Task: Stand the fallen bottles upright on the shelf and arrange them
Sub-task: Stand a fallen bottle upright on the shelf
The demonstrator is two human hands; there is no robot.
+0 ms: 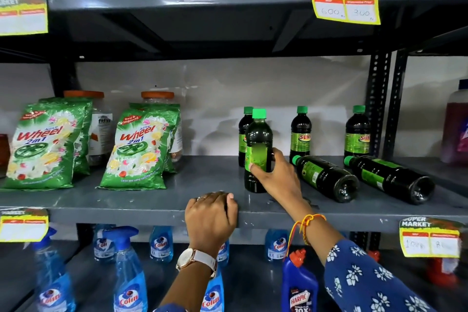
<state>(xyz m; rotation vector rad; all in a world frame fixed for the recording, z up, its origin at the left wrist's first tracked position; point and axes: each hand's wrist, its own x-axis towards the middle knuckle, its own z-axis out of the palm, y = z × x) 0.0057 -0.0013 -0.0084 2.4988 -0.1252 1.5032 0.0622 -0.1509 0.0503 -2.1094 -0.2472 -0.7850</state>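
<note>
Dark bottles with green caps and green labels occupy the right half of the grey middle shelf (pixel 152 200). My right hand (pixel 274 175) grips one upright bottle (pixel 258 139) near the shelf's middle. Three more stand at the back: one directly behind the held bottle (pixel 243 129), one in the middle (pixel 300 132), one at the right (pixel 357 132). Two lie on their sides, bases toward me: a fallen bottle (pixel 326 177) just right of my hand and a second fallen bottle (pixel 390 178) further right. My left hand (pixel 211 218) is curled over the shelf's front edge.
Green Wheel detergent packs (pixel 43 144) and orange-lidded jars (pixel 158 99) fill the shelf's left half. Blue Colin spray bottles (pixel 129 273) and a Harpic bottle (pixel 298 286) stand on the shelf below. A perforated upright post (pixel 377 99) bounds the right side. Price tags (pixel 345 1) hang from shelf edges.
</note>
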